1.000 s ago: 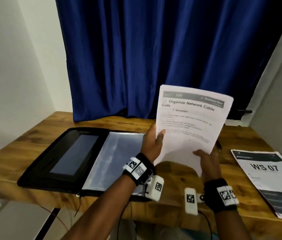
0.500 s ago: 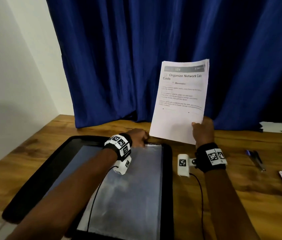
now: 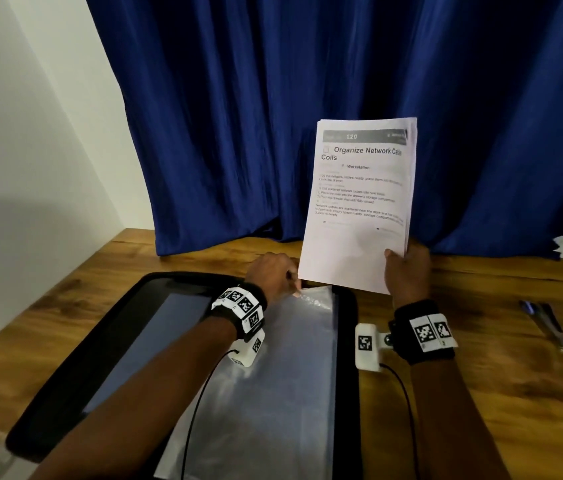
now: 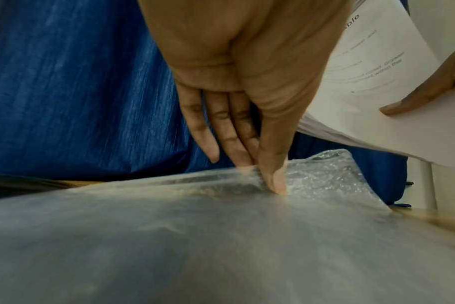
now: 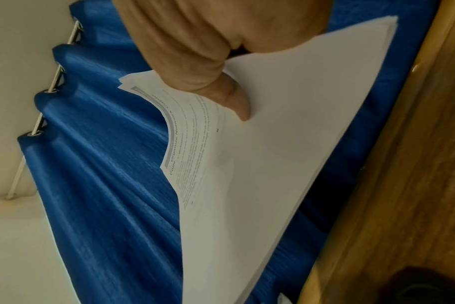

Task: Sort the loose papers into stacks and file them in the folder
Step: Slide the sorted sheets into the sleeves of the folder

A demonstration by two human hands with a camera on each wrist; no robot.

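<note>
A black folder (image 3: pixel 107 344) lies open on the wooden table, with a clear plastic sleeve (image 3: pixel 273 393) (image 4: pixel 221 236) on its right half. My left hand (image 3: pixel 273 277) (image 4: pixel 262 172) pinches the sleeve's top edge between thumb and fingers and lifts it slightly. My right hand (image 3: pixel 406 268) (image 5: pixel 229 88) grips the lower right corner of a stack of white papers (image 3: pixel 356 209) (image 5: pixel 260 156) (image 4: pixel 372 98), headed "Organize Network Cable Coils". The stack stands upright just above the sleeve's far edge.
A blue curtain (image 3: pixel 307 98) hangs right behind the table. Pens (image 3: pixel 546 323) lie on the wood (image 3: pixel 515 393) to the right of the folder. A white wall (image 3: pixel 13 133) borders the left side.
My left hand let go of the papers, moved to the sleeve's top edge and now pinches it. The right hand alone raised the stack upright over the folder. My view shifted left.
</note>
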